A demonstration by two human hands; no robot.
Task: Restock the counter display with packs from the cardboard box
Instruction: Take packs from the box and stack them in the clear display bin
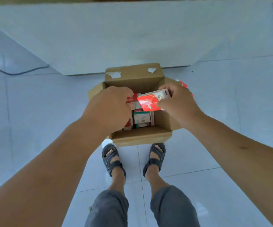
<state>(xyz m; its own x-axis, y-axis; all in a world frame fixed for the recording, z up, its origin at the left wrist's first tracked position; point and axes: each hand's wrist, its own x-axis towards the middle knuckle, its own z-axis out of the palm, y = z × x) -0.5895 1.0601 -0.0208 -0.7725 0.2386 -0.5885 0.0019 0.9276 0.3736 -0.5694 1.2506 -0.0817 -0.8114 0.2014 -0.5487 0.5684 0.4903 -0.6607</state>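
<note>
A broad white panel (132, 38) rises behind the cardboard box (140, 136). Its top is cut off by the frame edge, so what it belongs to cannot be told. The pale tiled floor (34, 112) spreads on all sides of the box, and a dark cable (9, 72) runs over it well to the box's left.

The box stands open on the floor, flaps folded outward, with torn tape patches on the far flap. Its left wall and much of its inside are hidden under the left hand (111, 107). This hand reaches over the box's left side with fingers curled on a red pack (131, 98), of which only a sliver shows.

The right hand (180, 102), over the box's right side, pinches a second pack (148, 102) between thumb and fingers above the opening. It is tilted, with a glossy red face and a white side, and its print is too blurred to read.

Deeper in the box lie more packs (141, 117), white, green and red, packed tightly. Bits of something red (183, 84) peek out beyond the box's right flap, mostly hidden by the right hand.
</note>
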